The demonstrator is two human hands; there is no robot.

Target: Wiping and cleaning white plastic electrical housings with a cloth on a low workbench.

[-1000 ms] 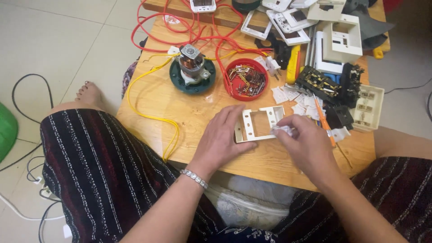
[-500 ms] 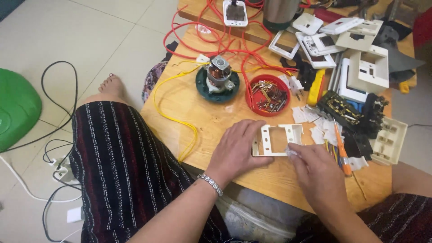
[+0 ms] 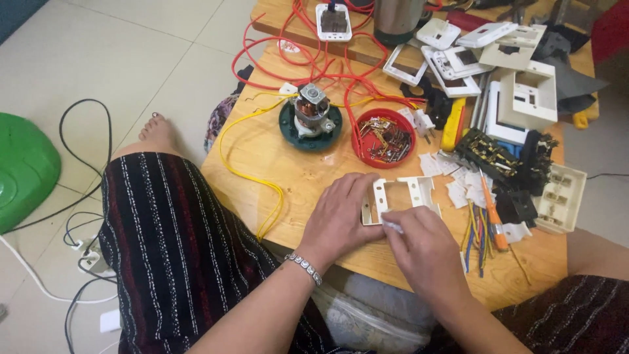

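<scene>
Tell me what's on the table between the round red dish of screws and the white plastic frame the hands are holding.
In the head view, only bare wooden table lies between the round red dish of screws and the white plastic frame; nothing sits in that stretch.

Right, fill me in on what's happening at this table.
A person sits at a low wooden table working with both hands. The left hand steadies a white switch frame flat on the wood, while the right hand presses a small white piece against its lower edge. A red bowl of screws and a small motor sit just beyond.
</scene>
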